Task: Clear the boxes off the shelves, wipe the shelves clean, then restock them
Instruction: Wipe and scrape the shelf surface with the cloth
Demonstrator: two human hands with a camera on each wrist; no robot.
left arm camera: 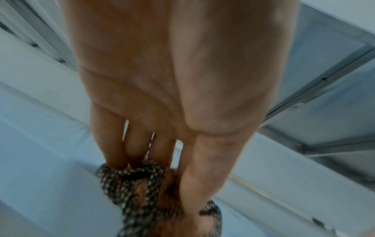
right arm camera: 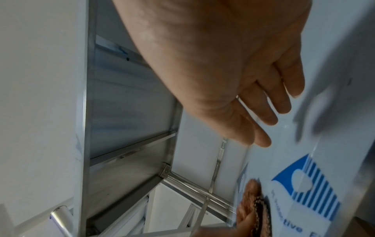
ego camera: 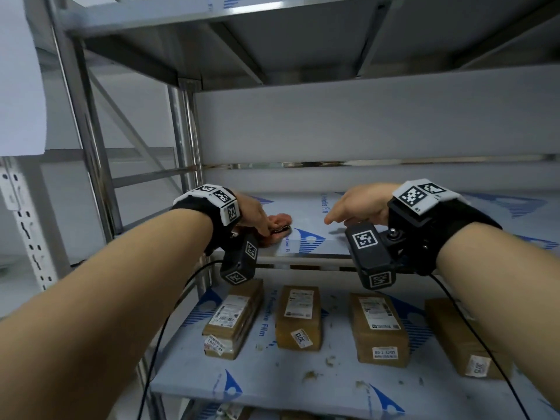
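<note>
On the middle shelf, covered in blue-printed protective film, lies a pinkish-brown cloth with a black-and-white checked trim. My left hand holds that cloth against the shelf near its front left corner. In the left wrist view the cloth is bunched between the fingers and the thumb. My right hand hovers just over the shelf's middle, fingers straight and holding nothing; the right wrist view shows the same right hand open, with the cloth beyond it. No box stands on this shelf.
The lower shelf carries several brown cardboard boxes with white labels, and scraps of debris lie in front of them. Steel uprights frame the left side. Another shelf sits overhead. Cables hang from both wrists.
</note>
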